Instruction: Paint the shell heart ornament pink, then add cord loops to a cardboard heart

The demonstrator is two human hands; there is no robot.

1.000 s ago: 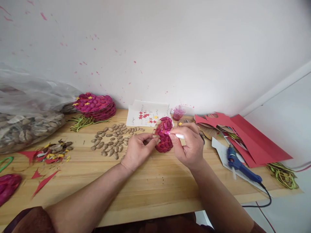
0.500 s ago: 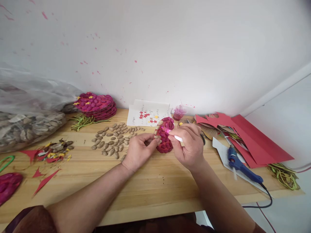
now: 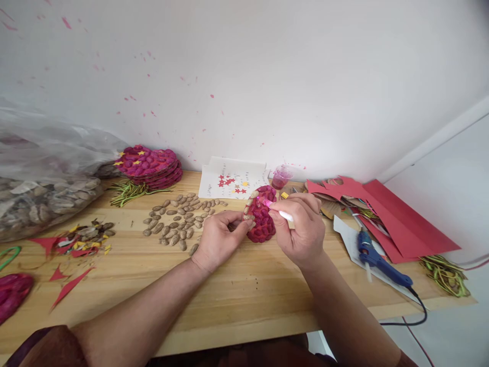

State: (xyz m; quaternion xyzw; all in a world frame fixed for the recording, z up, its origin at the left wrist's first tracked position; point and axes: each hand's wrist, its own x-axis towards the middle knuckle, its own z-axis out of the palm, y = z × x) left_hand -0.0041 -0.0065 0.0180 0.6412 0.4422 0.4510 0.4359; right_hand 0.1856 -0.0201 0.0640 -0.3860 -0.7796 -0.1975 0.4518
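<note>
My left hand (image 3: 223, 237) pinches the left edge of a peanut-covered craft piece (image 3: 263, 219) held up over the table. Most of its peanuts are magenta, while a row along the left rim keeps its plain tan shell. In my right hand (image 3: 300, 229) is a white-handled paintbrush (image 3: 285, 216), gripped like a pen, its pink tip at the upper part of the piece. Loose peanuts (image 3: 173, 224) lie spread out left of my left hand. A clear cup with magenta paint (image 3: 281, 177) stands behind the piece, near the wall.
At the back left are a stack of magenta peanut pieces (image 3: 148, 165) and a plastic bag of peanuts (image 3: 46, 201). White paper (image 3: 210, 183) carries small stars. On the right lie red card (image 3: 412, 224) and a blue glue gun (image 3: 385, 267) with its cord. Red scraps (image 3: 71, 288) lie left.
My right hand and the paintbrush have shifted slightly right and away from my left hand; the tip is still at the piece. My left hand keeps its hold.
</note>
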